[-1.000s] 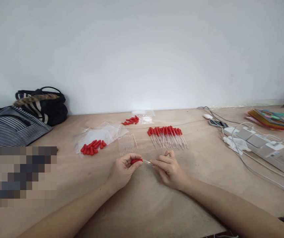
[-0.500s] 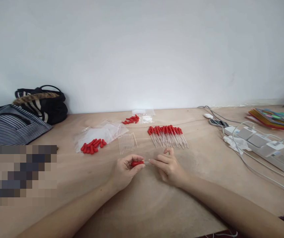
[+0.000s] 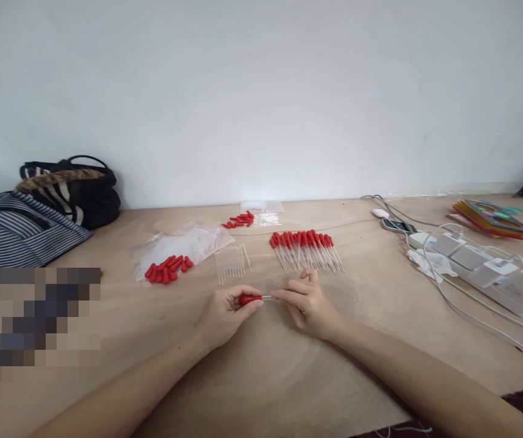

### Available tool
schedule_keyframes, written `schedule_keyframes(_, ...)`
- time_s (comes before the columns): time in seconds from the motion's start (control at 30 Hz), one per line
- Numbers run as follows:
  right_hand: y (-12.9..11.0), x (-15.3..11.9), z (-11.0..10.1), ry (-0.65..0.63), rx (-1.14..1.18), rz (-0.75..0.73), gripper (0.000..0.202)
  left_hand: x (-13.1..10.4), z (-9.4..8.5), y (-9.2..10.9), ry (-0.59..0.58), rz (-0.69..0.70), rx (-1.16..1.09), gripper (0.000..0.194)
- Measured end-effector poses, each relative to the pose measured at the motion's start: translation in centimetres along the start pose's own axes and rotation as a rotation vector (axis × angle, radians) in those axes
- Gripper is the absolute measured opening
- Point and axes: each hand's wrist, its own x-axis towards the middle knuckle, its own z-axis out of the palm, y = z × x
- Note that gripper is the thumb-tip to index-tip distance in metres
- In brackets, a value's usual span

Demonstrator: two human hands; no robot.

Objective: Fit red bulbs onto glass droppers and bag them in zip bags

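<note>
Between thumb and fingers, my left hand (image 3: pixel 227 313) is closed on a red rubber dropper bulb (image 3: pixel 250 299). A thin clear dropper tube (image 3: pixel 266 297) runs from the bulb's mouth into the pinch of my right hand (image 3: pixel 307 304). How deep the tube sits in the bulb cannot be made out. Beyond my hands lies a row of clear tubes (image 3: pixel 231 265). Several droppers with red bulbs fitted (image 3: pixel 307 250) lie side by side past my right hand. Loose red bulbs (image 3: pixel 167 269) are heaped at the left on a clear plastic bag (image 3: pixel 151 248).
Smaller red bulbs (image 3: pixel 239 219) and thin tubes (image 3: pixel 268 218) lie near the wall. At right sit a power strip (image 3: pixel 484 274) with white cables, a phone-like device (image 3: pixel 398 225) and a colourful stack (image 3: pixel 494 218). Striped (image 3: pixel 28 228) and black (image 3: pixel 101 198) bags stand left.
The hands keep the same grip on bulb and tube, with barely any movement between them. The whole view has shifted slightly.
</note>
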Motion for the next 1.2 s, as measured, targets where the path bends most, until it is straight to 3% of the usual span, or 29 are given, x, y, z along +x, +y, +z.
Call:
schedule_keyframes(0.2,-0.2,0.1,0.5,0.014,0.006,-0.021,0.032,-0.1,0.7,0.7,0.065,-0.010,-0.017,0.009)
schedule_keyframes(0.37,0.0,0.2,0.6,-0.041,0.026,-0.001,0.025,0.0,0.5,0.2,0.047,-0.028,0.029,0.012)
schedule_keyframes(0.5,0.0,0.5,0.1,-0.121,-0.064,0.048,0.018,0.2,0.0,0.0,-0.022,-0.056,0.061,0.032)
schedule_keyframes(0.57,0.3,0.8,-0.1,-0.169,-0.151,0.099,0.018,0.3,-0.9,0.3,-0.009,-0.041,0.129,0.053)
schedule_keyframes(0.63,0.7,1.2,-0.2,-0.192,-0.230,0.213,0.018,0.6,-2.6,0.8,0.062,0.012,0.337,0.064)
schedule_keyframes(0.77,1.9,3.5,0.5,-0.206,-0.361,0.598,0.021,1.6,-7.8,1.5,0.290,0.103,0.914,0.038)
schedule_keyframes(0.83,2.4,5.1,1.3,-0.251,-0.411,0.739,0.024,2.1,-10.5,1.6,0.326,0.023,1.090,0.029)
schedule_keyframes(0.93,3.0,7.2,2.8,-0.312,-0.459,0.830,0.030,2.5,-13.2,1.3,0.350,-0.121,1.213,0.032)
schedule_keyframes(1.03,3.5,8.4,3.9,-0.350,-0.486,0.859,0.034,2.5,-14.0,0.8,0.342,-0.188,1.228,0.032)
schedule_keyframes(1.2,4.0,8.7,4.3,-0.346,-0.488,0.853,0.028,2.4,-12.8,0.2,0.387,-0.140,1.321,0.032)
